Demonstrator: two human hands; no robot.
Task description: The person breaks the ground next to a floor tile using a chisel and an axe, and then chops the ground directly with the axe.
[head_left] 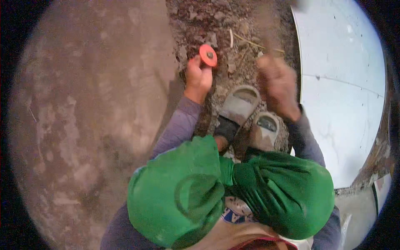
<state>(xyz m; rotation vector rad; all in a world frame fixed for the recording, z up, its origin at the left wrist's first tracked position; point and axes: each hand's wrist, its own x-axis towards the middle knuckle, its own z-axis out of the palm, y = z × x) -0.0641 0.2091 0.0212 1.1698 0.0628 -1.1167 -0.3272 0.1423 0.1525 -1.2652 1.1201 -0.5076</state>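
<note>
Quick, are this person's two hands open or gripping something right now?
Left hand: closed, holding a tool with a round red disc.
Right hand: closed around a blurred handle; which tool, I can't tell.

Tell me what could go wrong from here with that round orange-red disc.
The right hand seems closed around a blurred brown handle; a stray swing might strike the left hand, whose fingers sit right by the round orange-red disc. The grey slip-on sandals stand close to both hands on loose brown rubble, so anything dropped might land on them.
</note>
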